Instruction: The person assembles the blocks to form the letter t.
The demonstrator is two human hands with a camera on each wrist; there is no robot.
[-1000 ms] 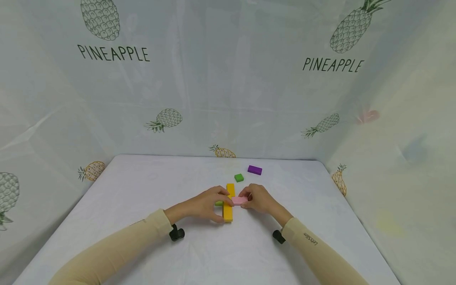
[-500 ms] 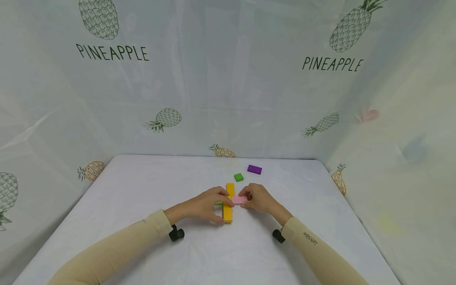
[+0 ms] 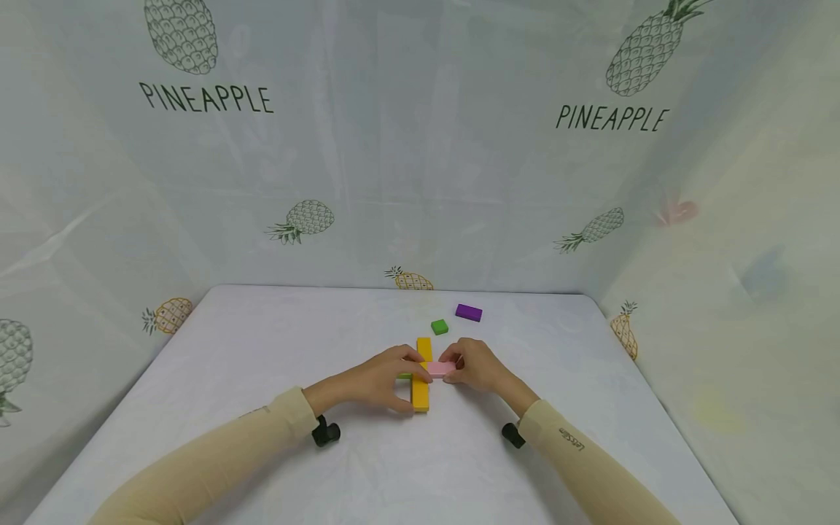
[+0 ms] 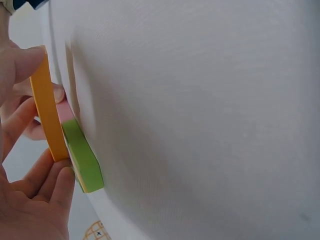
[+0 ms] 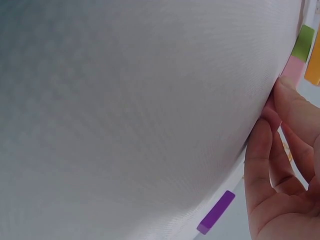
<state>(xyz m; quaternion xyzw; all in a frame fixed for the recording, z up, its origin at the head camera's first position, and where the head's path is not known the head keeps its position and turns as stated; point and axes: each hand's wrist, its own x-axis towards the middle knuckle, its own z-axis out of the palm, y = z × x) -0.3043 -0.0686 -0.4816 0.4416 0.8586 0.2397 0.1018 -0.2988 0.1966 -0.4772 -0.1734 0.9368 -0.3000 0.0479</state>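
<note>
Left fingers (image 4: 21, 118) grip yellow block (image 3: 420, 395), perhaps touching pink block (image 3: 440, 370) that right fingers (image 5: 259, 157) pinch

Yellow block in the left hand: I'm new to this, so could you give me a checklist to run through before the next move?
1. Left hand has hold of the yellow block: ok, thumb and fingers grip it.
2. Right hand steadies the pink block: ok, pinched between thumb and fingers.
3. Pink block meets the light green block end to end: ok, both wrist views show it.
4. Yellow block rests on the blocks beneath: cannot tell from these angles.
5. Purple block and small green block clear of both hands: ok, both lie farther back.
</note>
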